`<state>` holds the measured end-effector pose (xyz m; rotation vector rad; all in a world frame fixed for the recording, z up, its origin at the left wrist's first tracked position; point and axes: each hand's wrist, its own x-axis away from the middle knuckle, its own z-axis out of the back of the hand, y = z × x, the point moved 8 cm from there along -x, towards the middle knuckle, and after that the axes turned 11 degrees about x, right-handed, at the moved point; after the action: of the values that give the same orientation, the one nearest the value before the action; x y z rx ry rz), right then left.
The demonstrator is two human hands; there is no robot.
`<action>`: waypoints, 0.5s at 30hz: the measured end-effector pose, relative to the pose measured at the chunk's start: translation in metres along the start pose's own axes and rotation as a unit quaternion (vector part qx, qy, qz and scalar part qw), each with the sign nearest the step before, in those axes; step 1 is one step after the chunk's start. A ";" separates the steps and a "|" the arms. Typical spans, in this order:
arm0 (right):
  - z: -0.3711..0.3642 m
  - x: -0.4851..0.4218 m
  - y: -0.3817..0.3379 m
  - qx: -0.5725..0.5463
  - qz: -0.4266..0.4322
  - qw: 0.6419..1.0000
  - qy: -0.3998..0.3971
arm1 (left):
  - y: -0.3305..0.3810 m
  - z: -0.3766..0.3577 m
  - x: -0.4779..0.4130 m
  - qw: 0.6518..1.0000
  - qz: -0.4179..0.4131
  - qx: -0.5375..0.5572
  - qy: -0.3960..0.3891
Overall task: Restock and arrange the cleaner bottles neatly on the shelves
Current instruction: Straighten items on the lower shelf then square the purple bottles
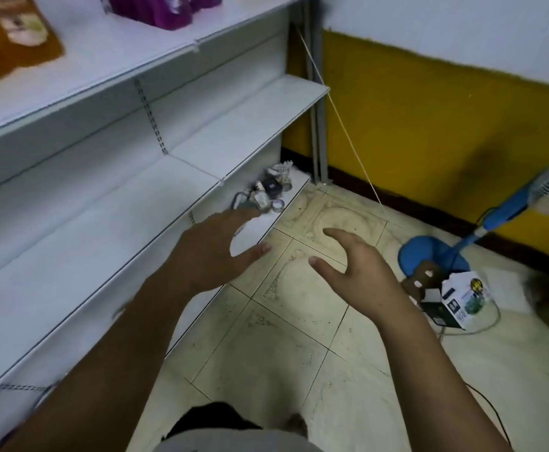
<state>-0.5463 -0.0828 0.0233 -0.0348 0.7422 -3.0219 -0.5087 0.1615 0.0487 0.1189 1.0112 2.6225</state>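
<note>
No legible txt anywhere: labels on orange bottles, purple bottles & printed carton on floor all too blurred to read.

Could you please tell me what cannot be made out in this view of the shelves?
Head view:
orange bottles: cut off by the top and left edges, blurred; labels unreadable.
purple bottles: only the bases show below the top edge.
clutter on the lowest shelf: small, blurred, partly behind the left hand.
fan: head cut off by the right edge.
box: print too small to read.
</note>
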 end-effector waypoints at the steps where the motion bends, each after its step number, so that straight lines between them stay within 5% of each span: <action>1: 0.001 -0.006 0.011 -0.005 -0.006 1.000 0.001 | 0.007 -0.006 -0.010 1.000 -0.004 0.003 -0.001; 15: -0.002 -0.200 0.081 -0.022 -0.013 0.999 -0.034 | -0.040 -0.049 -0.220 0.997 0.027 0.061 -0.033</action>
<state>-0.3442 -0.1466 -0.0191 -0.1487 0.8079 -3.0120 -0.2994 0.0853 -0.0063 0.2639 1.1593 2.5848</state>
